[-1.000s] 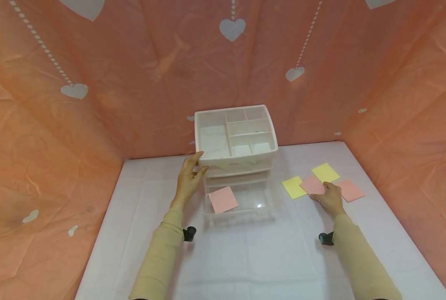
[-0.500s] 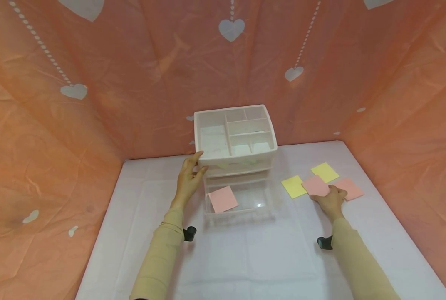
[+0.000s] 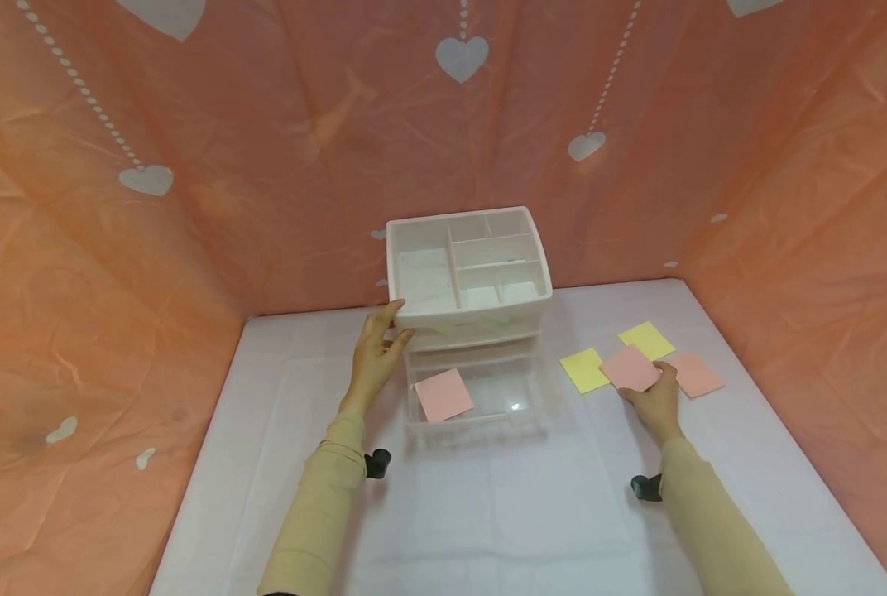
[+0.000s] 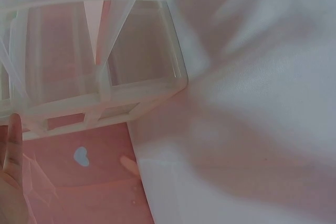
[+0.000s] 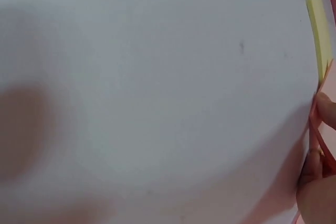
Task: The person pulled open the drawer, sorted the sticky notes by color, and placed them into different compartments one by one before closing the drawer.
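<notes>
My left hand (image 3: 375, 354) holds the front left corner of a white plastic drawer organizer (image 3: 473, 319), its fingertips at the top rim and the thumb on the front. Below, a clear drawer (image 3: 499, 396) is pulled out, with a pink sticky note pad (image 3: 444, 396) lying in its left side. At the right, my right hand (image 3: 656, 404) pinches another pink sticky note pad (image 3: 629, 367) by its right and near edges. In the right wrist view, thumb and fingers (image 5: 326, 111) grip that pad, which is tilted near a yellow pad (image 5: 319, 35).
Around the held pad lie a yellow sticky note pad (image 3: 584, 370) on the left, another yellow pad (image 3: 647, 340) behind and a pink pad (image 3: 697, 375) on the right. The white-covered table (image 3: 488, 513) meets orange cloth walls (image 3: 302, 165) decorated with hearts.
My right hand has shifted its fingers to the pink pad's right edge and now pinches it, the pad moving slightly right and tilting. The left hand stays at the organizer's corner.
</notes>
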A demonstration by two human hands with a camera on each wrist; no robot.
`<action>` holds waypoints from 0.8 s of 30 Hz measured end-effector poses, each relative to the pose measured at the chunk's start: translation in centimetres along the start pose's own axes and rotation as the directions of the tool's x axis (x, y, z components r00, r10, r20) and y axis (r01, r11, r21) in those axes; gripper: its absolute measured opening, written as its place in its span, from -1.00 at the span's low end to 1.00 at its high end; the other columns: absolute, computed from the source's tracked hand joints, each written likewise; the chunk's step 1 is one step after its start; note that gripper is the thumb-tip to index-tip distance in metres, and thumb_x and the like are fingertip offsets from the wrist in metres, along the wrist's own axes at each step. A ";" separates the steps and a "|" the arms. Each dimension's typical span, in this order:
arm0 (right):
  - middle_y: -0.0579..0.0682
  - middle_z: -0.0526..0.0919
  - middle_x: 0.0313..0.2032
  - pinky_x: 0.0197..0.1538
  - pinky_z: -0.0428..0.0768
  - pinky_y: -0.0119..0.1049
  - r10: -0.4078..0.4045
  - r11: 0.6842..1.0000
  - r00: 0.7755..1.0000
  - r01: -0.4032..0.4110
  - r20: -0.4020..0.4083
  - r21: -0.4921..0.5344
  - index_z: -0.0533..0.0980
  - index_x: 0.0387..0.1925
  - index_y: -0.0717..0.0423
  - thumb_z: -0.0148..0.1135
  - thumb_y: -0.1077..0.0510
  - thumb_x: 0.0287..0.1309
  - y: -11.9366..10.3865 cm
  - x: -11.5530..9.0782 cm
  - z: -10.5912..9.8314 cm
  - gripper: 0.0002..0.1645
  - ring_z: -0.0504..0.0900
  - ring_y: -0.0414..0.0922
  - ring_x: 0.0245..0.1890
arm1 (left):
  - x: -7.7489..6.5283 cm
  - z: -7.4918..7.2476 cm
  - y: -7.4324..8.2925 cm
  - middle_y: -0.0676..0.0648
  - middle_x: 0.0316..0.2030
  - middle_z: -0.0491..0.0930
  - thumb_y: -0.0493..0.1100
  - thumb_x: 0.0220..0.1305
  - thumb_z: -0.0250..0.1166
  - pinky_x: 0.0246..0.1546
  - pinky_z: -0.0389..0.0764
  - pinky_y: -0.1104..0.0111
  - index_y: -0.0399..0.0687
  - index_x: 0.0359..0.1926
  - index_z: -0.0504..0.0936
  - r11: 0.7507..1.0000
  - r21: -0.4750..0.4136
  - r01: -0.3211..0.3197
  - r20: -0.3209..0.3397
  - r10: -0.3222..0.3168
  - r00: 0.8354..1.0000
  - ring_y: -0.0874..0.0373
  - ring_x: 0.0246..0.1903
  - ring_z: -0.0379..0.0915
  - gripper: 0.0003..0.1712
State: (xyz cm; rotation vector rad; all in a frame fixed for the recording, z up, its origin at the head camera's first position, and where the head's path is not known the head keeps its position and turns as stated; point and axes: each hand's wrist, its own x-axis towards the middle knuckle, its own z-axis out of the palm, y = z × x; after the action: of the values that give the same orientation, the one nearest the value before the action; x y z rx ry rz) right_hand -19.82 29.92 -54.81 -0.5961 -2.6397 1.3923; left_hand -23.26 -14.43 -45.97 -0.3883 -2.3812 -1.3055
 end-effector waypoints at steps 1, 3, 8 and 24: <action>0.47 0.22 0.12 0.16 0.37 0.04 -0.002 1.000 1.000 0.002 0.002 0.003 -0.07 0.29 0.33 0.28 0.32 0.00 0.1 0.0 -0.1 -0.06 0.31 0.28 0.11 | 0.0 0.0 0.0 -0.24 0.01 0.40 -0.14 0.25 0.23 -0.21 0.65 0.15 0.15 0.26 0.32 1.000 0.001 -0.004 -0.001 0.004 1.000 -0.06 -0.04 0.43 -0.44; 0.37 0.35 -0.02 -0.03 0.50 -0.19 0.008 1.000 1.000 -0.008 0.002 0.008 -0.08 0.32 0.29 0.23 0.33 0.04 0.2 0.1 -0.3 -0.08 0.50 0.08 -0.10 | 0.0 0.0 0.0 -0.24 0.01 0.40 -0.14 0.25 0.23 -0.21 0.65 0.15 0.15 0.26 0.32 1.000 0.004 -0.007 -0.003 0.007 1.000 -0.06 -0.04 0.43 -0.44; 0.13 0.40 -0.22 -0.43 0.37 -0.62 0.073 0.997 0.997 -0.072 -0.033 0.032 -0.01 0.29 0.33 0.14 0.28 0.14 0.1 -0.1 -0.8 -0.23 0.35 -0.44 -0.54 | 0.0 0.0 0.0 -0.24 0.01 0.40 -0.13 0.26 0.21 -0.20 0.65 0.14 0.17 0.27 0.31 1.000 0.004 0.004 0.003 -0.004 1.000 -0.06 -0.03 0.43 -0.44; -0.25 0.35 -0.39 -0.40 0.58 -0.64 0.114 0.913 0.993 -0.092 -0.032 0.398 0.20 0.18 0.03 0.07 0.24 0.24 0.2 -1.5 -2.3 -0.51 0.51 -0.47 -0.55 | 0.0 0.0 0.0 -0.21 0.04 0.38 -0.10 0.27 0.20 -0.18 0.64 0.14 0.20 0.28 0.30 1.000 0.004 0.027 0.022 -0.027 0.999 -0.04 -0.01 0.41 -0.44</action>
State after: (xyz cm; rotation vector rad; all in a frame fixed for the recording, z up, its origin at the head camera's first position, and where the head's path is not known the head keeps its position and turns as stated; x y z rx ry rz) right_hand -17.74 31.21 -53.50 -0.7126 -2.2132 1.8435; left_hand -23.30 -14.44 -45.99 -0.3729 -2.4146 -1.3149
